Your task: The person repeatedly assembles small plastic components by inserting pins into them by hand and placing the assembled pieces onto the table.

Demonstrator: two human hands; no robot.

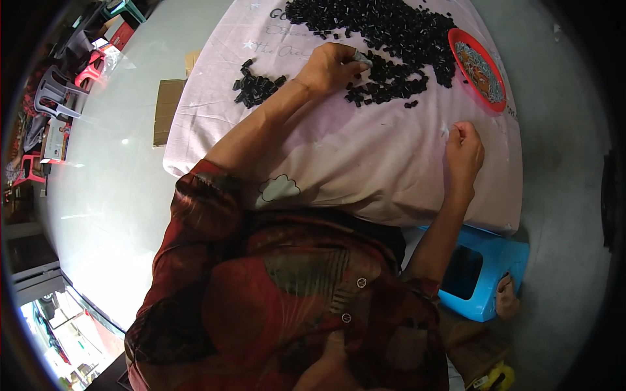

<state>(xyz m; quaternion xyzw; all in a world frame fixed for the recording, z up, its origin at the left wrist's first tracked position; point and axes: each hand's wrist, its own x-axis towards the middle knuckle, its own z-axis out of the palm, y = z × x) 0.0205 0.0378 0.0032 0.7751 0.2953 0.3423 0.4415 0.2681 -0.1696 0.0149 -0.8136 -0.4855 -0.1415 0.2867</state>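
Observation:
My left hand (328, 68) reaches over the table to the edge of a loose cluster of small black cylindrical pieces (391, 85). Its fingers are pinched together, with something greyish at the fingertips; whether that is a covering or a held thing is unclear. Lower on the right, my right hand (464, 155) hovers over the cloth with thumb and fingers closed. Anything in that pinch is too small to make out. Beyond it stands a red oval tray (501, 106) holding many thin silvery metal bits and some orange-brown ones.
A large heap of black pieces (398, 29) covers the table's far side. A smaller group (255, 88) lies left of my left forearm. Pink printed cloth (385, 153) drapes the table. A blue plastic stool (479, 287) stands below right; cardboard (168, 114) lies at left.

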